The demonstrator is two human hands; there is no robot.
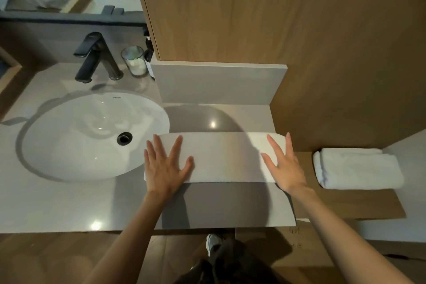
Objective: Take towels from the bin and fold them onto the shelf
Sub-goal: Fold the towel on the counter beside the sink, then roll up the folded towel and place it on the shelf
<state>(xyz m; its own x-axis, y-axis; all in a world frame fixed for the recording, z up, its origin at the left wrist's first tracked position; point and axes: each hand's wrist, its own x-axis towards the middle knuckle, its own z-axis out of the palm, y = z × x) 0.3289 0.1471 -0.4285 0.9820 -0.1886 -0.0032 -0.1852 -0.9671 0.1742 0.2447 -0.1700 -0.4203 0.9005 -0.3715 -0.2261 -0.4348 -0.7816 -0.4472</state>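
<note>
Hands seemingly flat on towel ends

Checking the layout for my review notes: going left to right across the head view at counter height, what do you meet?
sink basin → left hand → long towel, a flat hand on each of its ends → right hand → folded towel on the wooden shelf.

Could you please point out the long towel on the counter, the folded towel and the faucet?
Long towel [221, 157]: head view, its middle.
Folded towel [359, 168]: head view, top face.
Faucet [90, 62]: head view, slanted spout.
</note>
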